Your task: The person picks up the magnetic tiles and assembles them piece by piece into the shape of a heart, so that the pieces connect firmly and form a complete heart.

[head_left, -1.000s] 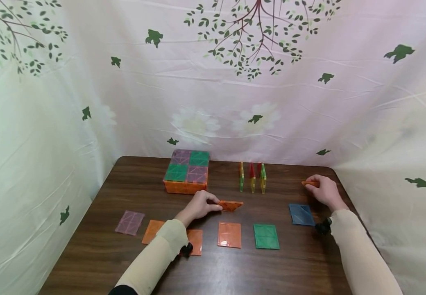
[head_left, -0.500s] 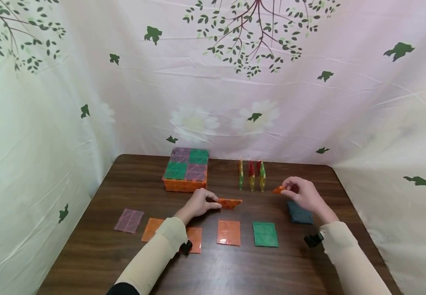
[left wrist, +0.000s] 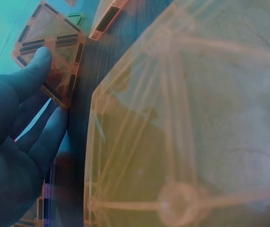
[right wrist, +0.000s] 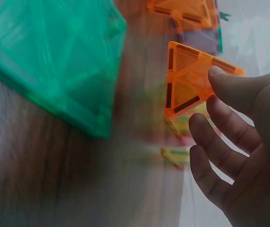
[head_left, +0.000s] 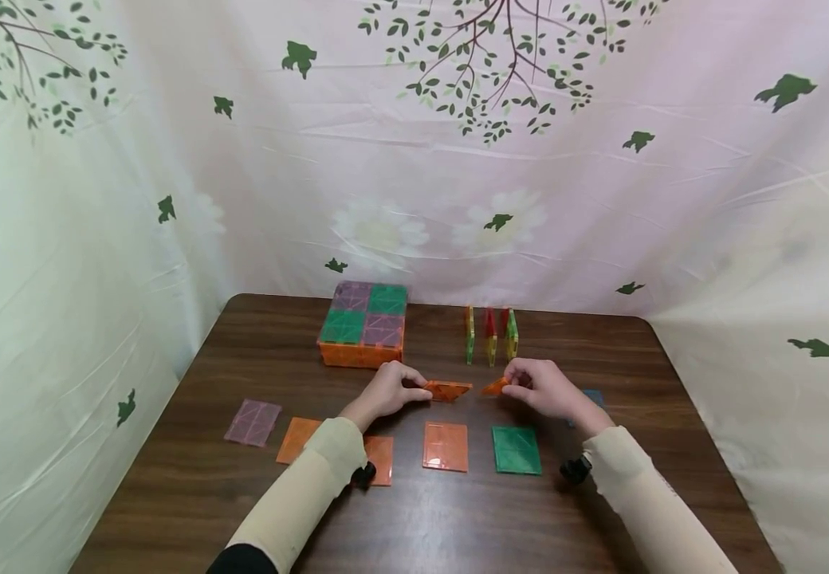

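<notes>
My left hand (head_left: 386, 392) pinches joined orange triangular magnetic tiles (head_left: 449, 390), standing on edge above the table's middle. In the left wrist view the thumb lies across the front of these tiles (left wrist: 65, 49), with dark magnet strips along their edges. From the right, my right hand (head_left: 545, 389) pinches one orange triangular magnetic tile (head_left: 494, 387) between thumb and fingers. The right wrist view shows this triangle tile (right wrist: 184, 78) upright, one point at the thumb. A small gap separates the two hands' tiles in the head view.
Nearer me lie flat square tiles: purple (head_left: 253, 422), orange (head_left: 446, 446) and green (head_left: 517, 450), plus two orange ones by the left forearm. A blue tile (head_left: 594, 397) is partly behind the right wrist. Behind stand a tile box (head_left: 361, 355) and several upright coloured tiles (head_left: 492, 339).
My right hand has moved left from the table's right side, past the blue tile, bringing the orange triangle tile close to the left hand's tiles. The left hand stays nearly still.
</notes>
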Available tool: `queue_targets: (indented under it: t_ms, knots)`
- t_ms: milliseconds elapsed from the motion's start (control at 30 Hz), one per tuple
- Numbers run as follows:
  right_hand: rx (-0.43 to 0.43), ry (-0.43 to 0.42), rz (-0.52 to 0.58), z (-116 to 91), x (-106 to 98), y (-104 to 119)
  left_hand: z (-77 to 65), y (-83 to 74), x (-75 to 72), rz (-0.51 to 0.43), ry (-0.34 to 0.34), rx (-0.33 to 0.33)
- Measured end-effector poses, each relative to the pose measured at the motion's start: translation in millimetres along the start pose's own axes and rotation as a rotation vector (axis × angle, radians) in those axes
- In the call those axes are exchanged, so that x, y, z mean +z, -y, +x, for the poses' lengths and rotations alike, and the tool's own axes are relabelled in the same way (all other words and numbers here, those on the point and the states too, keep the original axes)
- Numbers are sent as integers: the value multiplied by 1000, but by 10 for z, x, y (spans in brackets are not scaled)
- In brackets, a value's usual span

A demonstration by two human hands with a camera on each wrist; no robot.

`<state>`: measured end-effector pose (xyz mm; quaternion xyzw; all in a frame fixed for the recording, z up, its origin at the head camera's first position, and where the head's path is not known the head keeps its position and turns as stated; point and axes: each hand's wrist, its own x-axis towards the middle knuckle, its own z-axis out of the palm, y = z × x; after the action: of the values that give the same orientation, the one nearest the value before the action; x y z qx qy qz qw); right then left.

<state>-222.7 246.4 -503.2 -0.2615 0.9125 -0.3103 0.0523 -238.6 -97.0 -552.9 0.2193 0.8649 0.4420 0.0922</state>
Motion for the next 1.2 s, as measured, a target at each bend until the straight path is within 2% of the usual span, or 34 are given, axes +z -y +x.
queue_targets:
  t_ms: [133, 367, 933, 1033, 1200]
  knots:
    - [-7, 49, -22, 53, 100, 58, -4, -3, -3, 3, 4, 2]
    - [-15, 83, -46, 151, 209, 130, 11, 8, -8, -4, -2, -6]
    - [19, 107, -47, 263, 321, 229, 0, 51, 13, 6, -13, 2]
    - [-14, 108, -66, 274, 342, 230, -2, 46, 12, 8, -7, 6]
    - [-116, 85, -128, 300, 387, 213, 16, 26, 8, 16, 28, 37]
